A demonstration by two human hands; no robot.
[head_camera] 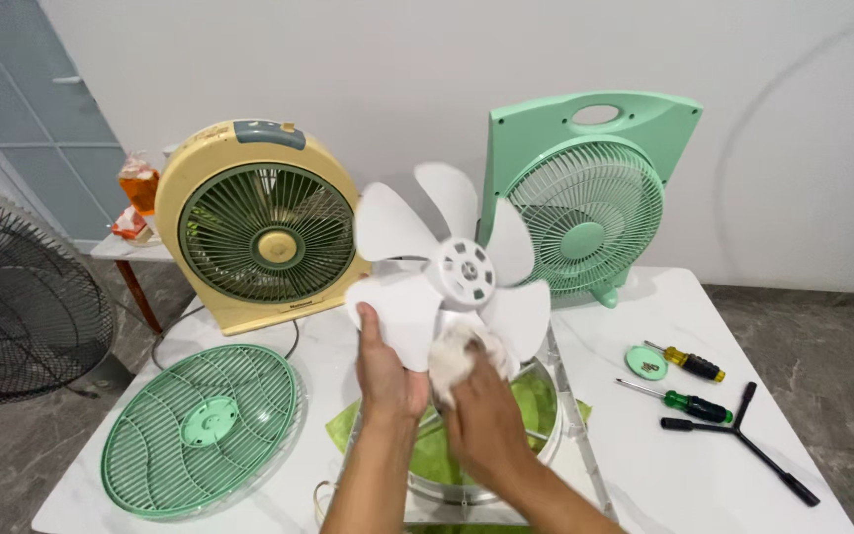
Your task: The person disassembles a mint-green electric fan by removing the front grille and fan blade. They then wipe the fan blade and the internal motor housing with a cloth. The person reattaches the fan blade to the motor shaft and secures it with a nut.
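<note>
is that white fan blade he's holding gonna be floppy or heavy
The white fan blade looks like thin moulded plastic, so probably light: the left hand holds it up by one vane. The vanes are broad and thin, so likely to flex a little. The right hand presses a white cloth against it.

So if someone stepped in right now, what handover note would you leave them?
Left hand holds the white fan blade up by one vane. Right hand presses a white cloth against the blade's lower side. Below them a metal basin sits on the white table. The green front grille lies off at left; the green fan housing stands behind. Screwdrivers and a Y-shaped wrench lie at right. Blade is off; nothing reassembled yet.
</note>
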